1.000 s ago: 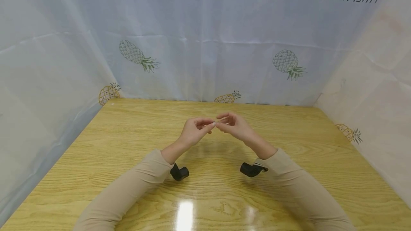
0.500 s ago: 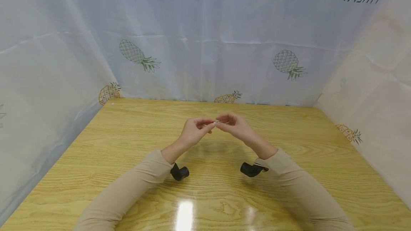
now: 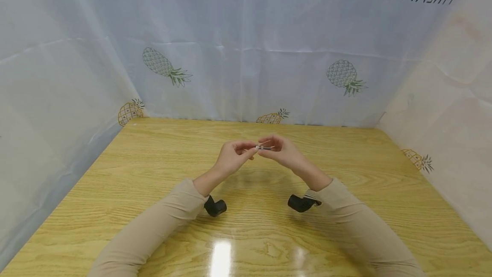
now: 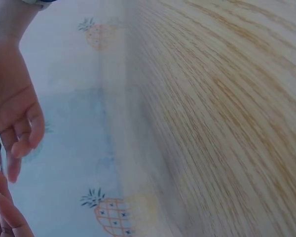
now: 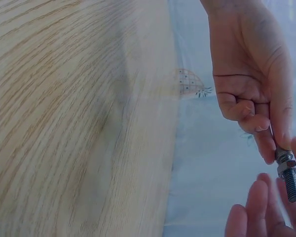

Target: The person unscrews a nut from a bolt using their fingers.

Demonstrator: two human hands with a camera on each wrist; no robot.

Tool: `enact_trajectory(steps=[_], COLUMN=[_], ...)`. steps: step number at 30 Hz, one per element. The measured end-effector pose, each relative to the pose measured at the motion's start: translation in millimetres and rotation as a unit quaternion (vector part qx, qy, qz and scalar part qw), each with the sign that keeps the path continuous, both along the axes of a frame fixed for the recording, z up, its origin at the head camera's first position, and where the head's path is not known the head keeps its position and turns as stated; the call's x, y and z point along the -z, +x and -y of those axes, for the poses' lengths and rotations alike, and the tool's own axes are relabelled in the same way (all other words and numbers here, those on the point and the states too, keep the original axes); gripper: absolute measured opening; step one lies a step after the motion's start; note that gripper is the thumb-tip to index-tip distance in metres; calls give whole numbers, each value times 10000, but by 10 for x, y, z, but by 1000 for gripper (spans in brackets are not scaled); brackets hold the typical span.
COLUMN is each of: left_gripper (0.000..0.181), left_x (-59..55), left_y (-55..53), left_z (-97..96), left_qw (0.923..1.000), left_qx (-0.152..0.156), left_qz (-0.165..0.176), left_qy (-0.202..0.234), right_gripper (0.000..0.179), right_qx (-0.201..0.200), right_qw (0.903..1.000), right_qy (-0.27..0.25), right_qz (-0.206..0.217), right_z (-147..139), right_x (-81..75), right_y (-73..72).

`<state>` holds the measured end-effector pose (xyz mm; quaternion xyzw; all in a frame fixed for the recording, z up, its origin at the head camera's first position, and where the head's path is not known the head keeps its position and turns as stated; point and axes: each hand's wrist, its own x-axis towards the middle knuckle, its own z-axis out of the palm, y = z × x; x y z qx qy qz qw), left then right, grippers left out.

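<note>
In the head view my left hand (image 3: 232,157) pinches one end of a small metal bolt (image 3: 266,148) between thumb and fingers, above the table. Its threaded shank points right, into the gap between the thumb and fingers of my right hand (image 3: 283,153). The right wrist view shows a hex nut (image 5: 287,167) on the bolt (image 5: 292,187), with what look like washers above it. There, the left hand (image 5: 251,74) covers the bolt's other end. The right hand's fingers (image 5: 256,207) are spread apart from the shank. A fingertip stands close beside the nut; contact is unclear.
Under the hands lies a wood-grain table (image 3: 165,225). A pale curtain (image 3: 242,76) with printed pineapples encloses its back and sides. Black wrist mounts (image 3: 215,207) hang beneath both cuffs.
The right thumb and fingers have parted, so more of the bolt now shows between them. The left hand stays in place with its pinch.
</note>
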<state>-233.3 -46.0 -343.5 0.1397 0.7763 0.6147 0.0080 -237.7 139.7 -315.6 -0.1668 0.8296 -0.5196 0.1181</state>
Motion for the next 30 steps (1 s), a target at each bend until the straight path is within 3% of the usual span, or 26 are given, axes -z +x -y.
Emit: enact_trajectory(steps=[9,13,20,25,30], left_gripper=[24,25,24,24,26], left_x=[7,9,8,5,3], left_y=[3,6,7,5,0], left_z=[1,4,5,-2,1], left_qw=[10000,10000,10000,10000,10000], left_qx=[1,-13,4,-41,-34], left_qz=[-65,-91,23,15,-7], left_qy=[-44,-30,-12,40,35], right_gripper=[31,35,38,33,39], right_qx=[64,84,60,123,165], right_qw=[9998,9999,9998,9999,9999], right_qy=[201,96,83,84,40], right_qz=[15,-70,169,-18,-30], right_z=[19,11,0,-2,-1], right_x=[-2,-2,4,16,8], right_y=[0,8,-14,-19,-14])
